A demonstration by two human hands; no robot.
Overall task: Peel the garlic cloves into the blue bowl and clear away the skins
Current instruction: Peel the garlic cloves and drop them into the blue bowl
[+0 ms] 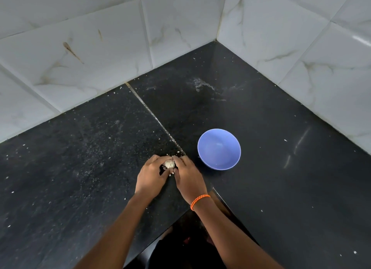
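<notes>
Both hands, left hand (151, 178) & right hand (185, 175), are gripping garlic (169, 164); cloves risk popping past fingers, missing blue bowl (219, 149) just right of them.

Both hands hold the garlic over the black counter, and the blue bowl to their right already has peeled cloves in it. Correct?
Not quite. The head view shows the bowl with nothing in it. The rest holds: left hand and right hand hold the garlic over the counter.

Black stone counter (261, 178), marbled wall tiles (90, 53).
</notes>
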